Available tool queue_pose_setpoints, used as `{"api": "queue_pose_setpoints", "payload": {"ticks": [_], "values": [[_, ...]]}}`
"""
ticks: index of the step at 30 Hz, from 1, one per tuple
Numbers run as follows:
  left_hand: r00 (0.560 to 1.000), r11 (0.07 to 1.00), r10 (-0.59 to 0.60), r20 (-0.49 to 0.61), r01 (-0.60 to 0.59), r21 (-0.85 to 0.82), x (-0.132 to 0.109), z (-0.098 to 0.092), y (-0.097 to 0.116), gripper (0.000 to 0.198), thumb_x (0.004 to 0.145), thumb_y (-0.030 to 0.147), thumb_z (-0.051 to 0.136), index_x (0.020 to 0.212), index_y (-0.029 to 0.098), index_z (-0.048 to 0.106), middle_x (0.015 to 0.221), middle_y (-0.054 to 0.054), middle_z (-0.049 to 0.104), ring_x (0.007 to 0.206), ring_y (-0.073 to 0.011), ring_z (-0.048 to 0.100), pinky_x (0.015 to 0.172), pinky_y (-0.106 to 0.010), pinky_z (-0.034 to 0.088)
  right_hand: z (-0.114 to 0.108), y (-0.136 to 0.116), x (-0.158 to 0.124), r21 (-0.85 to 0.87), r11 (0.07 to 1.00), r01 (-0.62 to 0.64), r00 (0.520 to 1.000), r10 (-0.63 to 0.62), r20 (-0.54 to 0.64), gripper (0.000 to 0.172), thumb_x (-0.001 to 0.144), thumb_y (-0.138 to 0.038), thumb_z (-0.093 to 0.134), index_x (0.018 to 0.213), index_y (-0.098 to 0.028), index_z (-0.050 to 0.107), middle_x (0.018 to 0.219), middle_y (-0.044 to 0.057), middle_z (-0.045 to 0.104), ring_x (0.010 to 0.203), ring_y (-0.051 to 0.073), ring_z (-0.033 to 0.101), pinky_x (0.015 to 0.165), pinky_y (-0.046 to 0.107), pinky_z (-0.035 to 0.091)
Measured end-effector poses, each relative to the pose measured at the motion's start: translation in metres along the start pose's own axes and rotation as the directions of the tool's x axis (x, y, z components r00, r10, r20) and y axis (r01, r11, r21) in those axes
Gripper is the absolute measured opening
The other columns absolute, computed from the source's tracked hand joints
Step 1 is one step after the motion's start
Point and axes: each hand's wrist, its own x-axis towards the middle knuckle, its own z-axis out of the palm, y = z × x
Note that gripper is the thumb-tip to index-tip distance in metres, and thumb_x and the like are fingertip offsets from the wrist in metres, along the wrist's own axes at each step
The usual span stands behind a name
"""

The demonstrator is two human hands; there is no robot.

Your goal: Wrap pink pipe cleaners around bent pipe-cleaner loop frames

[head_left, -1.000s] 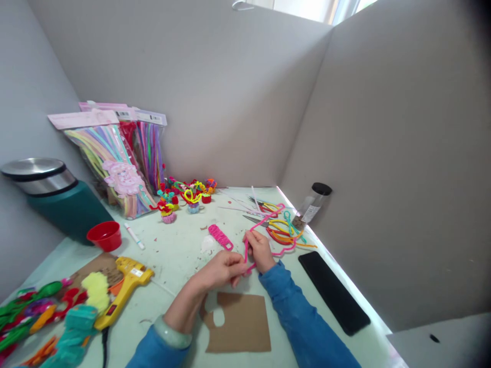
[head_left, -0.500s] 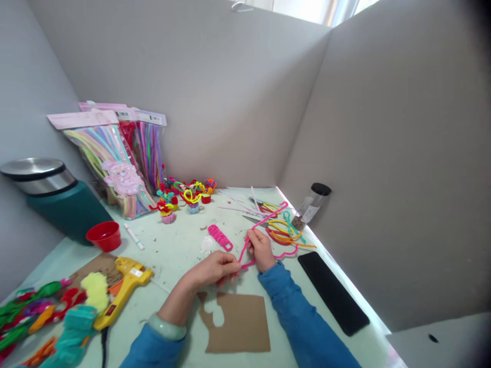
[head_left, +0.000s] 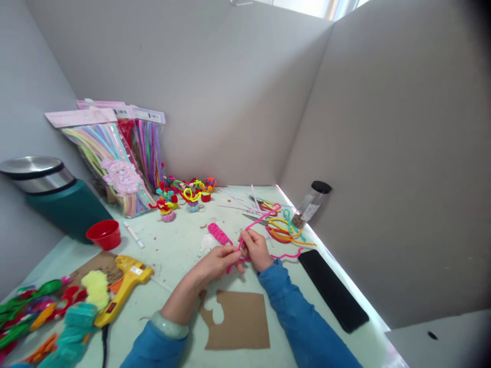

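Note:
Pinched between my left hand (head_left: 219,263) and my right hand (head_left: 256,249) is a bright pink pipe cleaner (head_left: 264,217). One length of it slants up and right past my right fingers to a small bent tip. A wavy pink length (head_left: 289,255) comes out to the right from behind my right wrist, and a short end pokes below my left fingertips. The fingers of both hands are closed and nearly meet. Just beyond them lies a pink pipe-cleaner-wrapped strip (head_left: 218,233). Nearer me rests a brown cardboard piece (head_left: 243,322) with a cut-out hole.
To the left lie a yellow glue gun (head_left: 128,289), a red cup (head_left: 104,235) and a teal tumbler (head_left: 65,204). Scissors (head_left: 259,220) and loose pipe cleaners are at the back right. A black phone-like slab (head_left: 333,291) lies along the right edge, near a clear jar (head_left: 311,204).
My hands have come closer together, with my right hand shifting left. The slanting pink length has moved left and a short end now shows below my left fingers.

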Motion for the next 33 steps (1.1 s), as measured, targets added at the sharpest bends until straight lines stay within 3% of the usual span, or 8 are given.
{"api": "queue_pose_setpoints", "payload": {"ticks": [7, 12, 16, 21, 24, 28, 30, 33], "values": [[0.997, 0.98, -0.033, -0.066, 0.019, -0.2, 0.007, -0.005, -0.007, 0.037, 0.069, 0.046, 0.058, 0.084, 0.012, 0.061, 0.05, 0.003, 0.05, 0.031, -0.0019, 0.023, 0.036, -0.022, 0.01, 0.004, -0.001, -0.004, 0.042, 0.998, 0.039, 0.997, -0.042, 0.058, 0.031, 0.078, -0.042, 0.055, 0.061, -0.018, 0.049, 0.05, -0.005, 0.047, 0.043, 0.008, 0.04, 0.043, 0.021, 0.031], [0.999, 0.959, 0.05, -0.008, -0.05, -0.278, 0.005, -0.002, -0.007, 0.03, 0.073, 0.038, 0.056, 0.059, 0.012, 0.056, 0.04, 0.005, 0.04, 0.032, -0.0029, 0.029, 0.038, -0.021, 0.019, 0.004, -0.004, -0.004, 0.081, 0.996, 0.048, 0.996, -0.053, 0.066, 0.03, 0.076, -0.04, 0.057, 0.059, -0.017, 0.049, 0.05, -0.005, 0.046, 0.045, 0.008, 0.04, 0.046, 0.021, 0.032], [0.999, 0.953, 0.047, -0.014, -0.049, -0.298, 0.005, -0.001, -0.005, 0.025, 0.074, 0.035, 0.054, 0.073, 0.011, 0.06, 0.049, 0.002, 0.05, 0.031, -0.0034, 0.03, 0.037, -0.022, 0.018, 0.003, -0.003, -0.003, 0.119, 0.993, -0.002, 0.999, -0.003, 0.04, 0.031, 0.076, -0.042, 0.057, 0.058, -0.017, 0.049, 0.049, -0.005, 0.047, 0.043, 0.008, 0.039, 0.043, 0.021, 0.031], [0.957, 0.997, -0.044, -0.286, 0.023, -0.077, 0.013, 0.0, -0.007, 0.026, 0.075, 0.036, 0.048, 0.077, 0.013, 0.06, 0.042, 0.005, 0.042, 0.031, -0.0068, 0.028, 0.038, -0.023, 0.018, 0.004, -0.006, -0.006, 0.072, 0.997, -0.001, 0.996, -0.005, 0.09, 0.03, 0.075, -0.041, 0.058, 0.059, -0.017, 0.053, 0.048, -0.004, 0.048, 0.041, 0.008, 0.039, 0.041, 0.021, 0.03], [0.889, 0.942, 0.11, -0.444, 0.049, 0.331, 0.014, 0.005, -0.007, 0.02, 0.075, 0.029, 0.048, 0.066, 0.015, 0.06, 0.046, 0.0, 0.046, 0.044, -0.0121, 0.041, 0.049, -0.024, 0.027, 0.006, -0.007, -0.007, -0.009, 0.999, 0.043, 0.996, -0.042, 0.076, 0.031, 0.075, -0.04, 0.058, 0.056, -0.017, 0.052, 0.046, -0.004, 0.047, 0.042, 0.008, 0.04, 0.043, 0.021, 0.031], [0.905, 0.73, 0.303, -0.299, -0.019, 0.683, 0.006, 0.014, 0.003, 0.02, 0.074, 0.023, 0.047, 0.06, 0.017, 0.059, 0.055, -0.004, 0.053, 0.057, -0.016, 0.048, 0.057, -0.025, 0.028, 0.004, -0.005, -0.006, -0.03, 0.998, 0.049, 0.998, -0.05, -0.034, 0.03, 0.074, -0.039, 0.06, 0.055, -0.017, 0.052, 0.043, -0.006, 0.044, 0.041, 0.008, 0.036, 0.041, 0.021, 0.029], [0.942, 0.762, 0.271, -0.198, -0.084, 0.642, 0.002, 0.015, 0.009, 0.022, 0.075, 0.024, 0.044, 0.063, 0.017, 0.062, 0.054, -0.002, 0.052, 0.054, -0.0144, 0.046, 0.055, -0.024, 0.027, 0.003, -0.003, -0.004, 0.03, 0.999, 0.013, 1.0, -0.012, -0.029, 0.029, 0.075, -0.039, 0.059, 0.059, -0.016, 0.054, 0.044, -0.006, 0.044, 0.039, 0.007, 0.036, 0.04, 0.02, 0.029], [0.986, 0.938, 0.086, -0.145, -0.031, 0.345, -0.002, 0.01, 0.013, 0.025, 0.074, 0.025, 0.042, 0.07, 0.016, 0.064, 0.044, 0.004, 0.039, 0.04, -0.0094, 0.032, 0.045, -0.023, 0.023, 0.001, -0.003, -0.001, 0.181, 0.982, -0.057, 0.998, 0.058, 0.002, 0.028, 0.076, -0.041, 0.058, 0.063, -0.016, 0.056, 0.046, -0.005, 0.047, 0.038, 0.007, 0.037, 0.039, 0.02, 0.027]]}}
